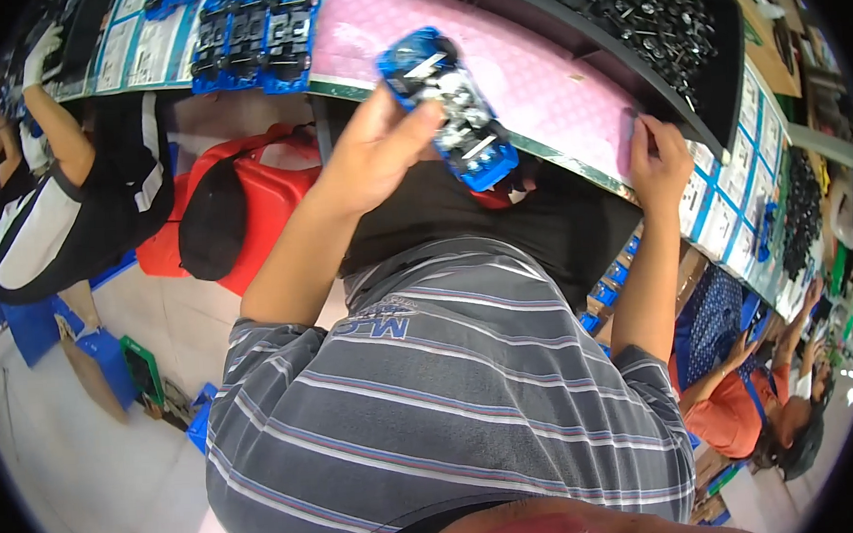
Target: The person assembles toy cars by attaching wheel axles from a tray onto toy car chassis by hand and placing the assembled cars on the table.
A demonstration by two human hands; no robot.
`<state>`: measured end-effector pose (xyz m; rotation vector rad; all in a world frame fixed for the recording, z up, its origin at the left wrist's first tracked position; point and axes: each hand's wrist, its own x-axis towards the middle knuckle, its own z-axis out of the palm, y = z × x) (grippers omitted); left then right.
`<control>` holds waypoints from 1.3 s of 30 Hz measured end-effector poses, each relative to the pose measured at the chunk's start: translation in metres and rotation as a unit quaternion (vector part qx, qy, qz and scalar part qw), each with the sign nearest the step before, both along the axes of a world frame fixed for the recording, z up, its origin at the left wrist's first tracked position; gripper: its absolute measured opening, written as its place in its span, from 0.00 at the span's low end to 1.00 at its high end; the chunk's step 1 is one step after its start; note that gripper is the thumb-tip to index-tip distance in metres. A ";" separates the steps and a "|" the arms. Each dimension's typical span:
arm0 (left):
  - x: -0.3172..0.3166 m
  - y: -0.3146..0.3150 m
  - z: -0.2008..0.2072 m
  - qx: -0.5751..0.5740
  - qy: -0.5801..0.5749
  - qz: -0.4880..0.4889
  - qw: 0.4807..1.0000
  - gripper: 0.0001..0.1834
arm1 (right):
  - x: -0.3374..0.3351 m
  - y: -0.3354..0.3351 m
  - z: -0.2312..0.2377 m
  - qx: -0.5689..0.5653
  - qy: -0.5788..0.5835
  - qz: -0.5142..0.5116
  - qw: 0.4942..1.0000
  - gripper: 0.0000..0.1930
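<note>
My left hand (371,157) grips a blue toy car (479,136) with its thumb across the dark underside, which faces me. The car is held tilted, just over the near edge of the pink padded mat (363,21). At the mat's right end, my right hand (662,164) rests by the table edge with its fingers curled together. Whatever those fingers hold, if anything, is too small to name. Beyond that hand lies a black tray (528,14) with a heap of small black and silver parts (661,32) at its right end.
Several blue toy cars (257,42) lie underside up in a row at the table's left. A red plastic chair (280,192) stands left below the table. Co-workers sit on both sides, one in black and white (71,205), another in orange (734,419).
</note>
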<state>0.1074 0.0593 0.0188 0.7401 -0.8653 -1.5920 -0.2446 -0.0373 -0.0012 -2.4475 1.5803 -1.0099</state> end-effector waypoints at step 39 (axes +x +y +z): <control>0.316 -0.055 -0.024 0.130 -0.740 0.368 0.548 0.27 | -0.003 -0.003 -0.005 0.008 -0.062 -0.003 0.998 0.05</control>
